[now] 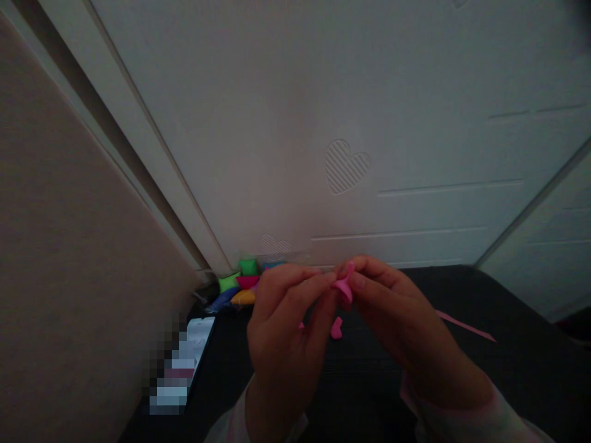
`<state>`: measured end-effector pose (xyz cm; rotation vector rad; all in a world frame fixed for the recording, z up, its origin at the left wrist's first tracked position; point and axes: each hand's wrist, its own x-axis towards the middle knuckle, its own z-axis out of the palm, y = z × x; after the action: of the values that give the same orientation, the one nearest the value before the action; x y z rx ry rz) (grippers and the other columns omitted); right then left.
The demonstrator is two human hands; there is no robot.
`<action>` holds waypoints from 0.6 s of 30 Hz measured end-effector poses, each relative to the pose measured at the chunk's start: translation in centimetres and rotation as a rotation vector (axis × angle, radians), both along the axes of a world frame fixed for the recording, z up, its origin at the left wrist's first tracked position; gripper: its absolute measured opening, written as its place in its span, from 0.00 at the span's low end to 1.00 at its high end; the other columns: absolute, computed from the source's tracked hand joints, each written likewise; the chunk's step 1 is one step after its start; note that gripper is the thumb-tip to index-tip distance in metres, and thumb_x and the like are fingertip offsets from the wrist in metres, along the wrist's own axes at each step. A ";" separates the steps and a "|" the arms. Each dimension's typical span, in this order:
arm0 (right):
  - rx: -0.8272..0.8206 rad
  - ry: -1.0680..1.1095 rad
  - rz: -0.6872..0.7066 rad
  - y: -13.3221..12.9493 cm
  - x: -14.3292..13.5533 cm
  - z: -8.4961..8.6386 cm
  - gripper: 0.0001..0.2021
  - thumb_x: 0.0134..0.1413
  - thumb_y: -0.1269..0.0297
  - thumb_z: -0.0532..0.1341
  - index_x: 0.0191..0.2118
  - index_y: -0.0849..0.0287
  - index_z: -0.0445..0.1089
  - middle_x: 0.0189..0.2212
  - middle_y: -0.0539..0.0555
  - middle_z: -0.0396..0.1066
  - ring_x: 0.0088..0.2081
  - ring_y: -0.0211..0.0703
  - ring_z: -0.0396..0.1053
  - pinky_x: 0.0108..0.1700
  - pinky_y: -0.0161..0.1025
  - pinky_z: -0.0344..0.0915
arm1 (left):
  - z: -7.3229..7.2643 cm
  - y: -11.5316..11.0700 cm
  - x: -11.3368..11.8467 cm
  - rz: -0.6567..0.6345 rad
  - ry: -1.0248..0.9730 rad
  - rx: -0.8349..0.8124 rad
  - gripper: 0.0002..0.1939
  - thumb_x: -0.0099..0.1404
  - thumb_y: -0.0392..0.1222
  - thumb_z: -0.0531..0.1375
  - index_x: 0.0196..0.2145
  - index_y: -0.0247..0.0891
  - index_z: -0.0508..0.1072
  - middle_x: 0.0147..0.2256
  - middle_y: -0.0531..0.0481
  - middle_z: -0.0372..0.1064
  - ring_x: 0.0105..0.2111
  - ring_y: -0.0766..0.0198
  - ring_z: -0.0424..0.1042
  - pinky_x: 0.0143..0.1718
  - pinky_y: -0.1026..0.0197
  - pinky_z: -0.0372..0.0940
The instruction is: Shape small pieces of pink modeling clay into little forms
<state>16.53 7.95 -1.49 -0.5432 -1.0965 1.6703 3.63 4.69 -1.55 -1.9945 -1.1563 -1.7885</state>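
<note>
Both hands meet above the dark table and pinch one small piece of pink modelling clay (344, 290), which has a thin upright tip and a rounded lower part. My left hand (289, 332) grips its left side between thumb and fingertips. From the right, my right hand (397, 307) pinches it near the thin tip. Below the hands lies another small pink clay piece (337, 328) on the table. A bit of pink also shows behind the left fingers, mostly hidden.
Several colourful clay packets (243, 298) lie at the back left against the white panel (277, 154). A phone (184, 363) with a lit, blurred screen rests at the left edge of the dark table (360, 394). To the right lies a thin pink strip (466, 326).
</note>
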 end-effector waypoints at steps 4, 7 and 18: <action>-0.022 0.013 0.068 0.1 0.0 -0.1 0.08 0.46 0.59 0.66 0.26 0.57 0.71 0.21 0.46 0.66 0.25 0.32 0.61 0.28 0.31 0.59 | 0.0 -0.1 0.0 -0.004 0.002 -0.025 0.09 0.56 0.29 0.62 0.35 0.39 0.73 0.35 0.52 0.68 0.36 0.67 0.69 0.37 0.63 0.66; -0.039 0.008 0.101 0.2 0.0 -0.1 0.09 0.47 0.58 0.65 0.26 0.57 0.70 0.20 0.46 0.64 0.24 0.33 0.59 0.26 0.32 0.58 | 0.0 -0.1 0.0 -0.012 -0.013 -0.024 0.08 0.56 0.29 0.62 0.33 0.40 0.73 0.33 0.53 0.68 0.34 0.67 0.69 0.36 0.63 0.66; -0.025 0.003 0.041 -0.2 0.2 -0.1 0.08 0.41 0.60 0.69 0.31 0.53 0.76 0.24 0.47 0.73 0.25 0.32 0.64 0.30 0.31 0.61 | -0.4 0.0 0.3 -0.111 -0.151 -0.041 0.12 0.57 0.27 0.61 0.38 0.40 0.71 0.35 0.54 0.69 0.36 0.68 0.68 0.38 0.64 0.65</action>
<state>16.70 7.73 -1.58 -0.5376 -1.0925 1.7222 3.90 4.72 -1.92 -2.0134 -1.1543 -2.0163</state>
